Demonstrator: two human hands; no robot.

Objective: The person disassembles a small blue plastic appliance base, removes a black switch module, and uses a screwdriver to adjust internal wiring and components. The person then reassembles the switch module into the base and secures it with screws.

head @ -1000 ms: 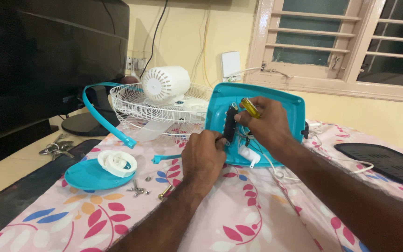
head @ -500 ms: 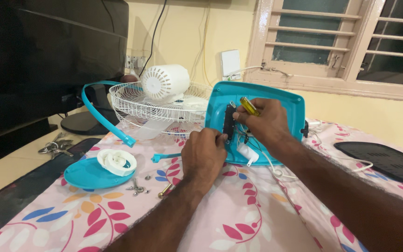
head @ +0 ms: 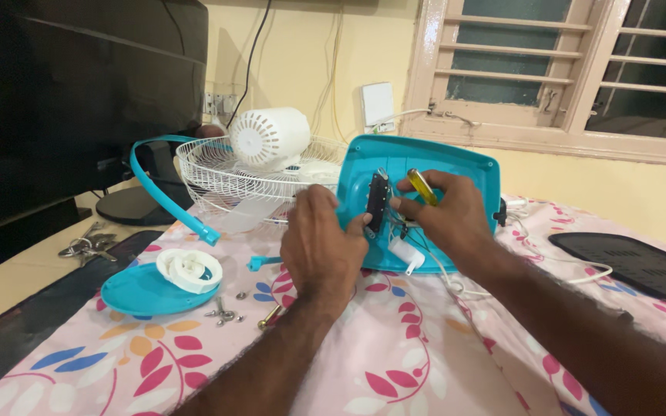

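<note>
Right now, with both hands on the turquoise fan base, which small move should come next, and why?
Probably bring the yellow-handled screwdriver in the right hand to the black switch block, which the left hand steadies against the upright turquoise plastic fan base.

Both hands meet on the upturned fan base (head: 456, 166) standing on edge on the cloth-covered table (head: 395, 362): the left hand (head: 324, 245) at its left rim, the right hand (head: 445, 212) just right of it, a screwdriver (head: 422, 187) under its fingers. Between them sits a switch block (head: 377, 202). Left of the grip and behind it lies the wire guard (head: 233, 181) with the motor housing (head: 271, 139) on it. Nearer, left of the grip, a round plate (head: 136, 293) carries a ring piece (head: 189, 269) (loose screws (head: 225, 312) just right of it). A tray (head: 634, 266) lies far right
</note>
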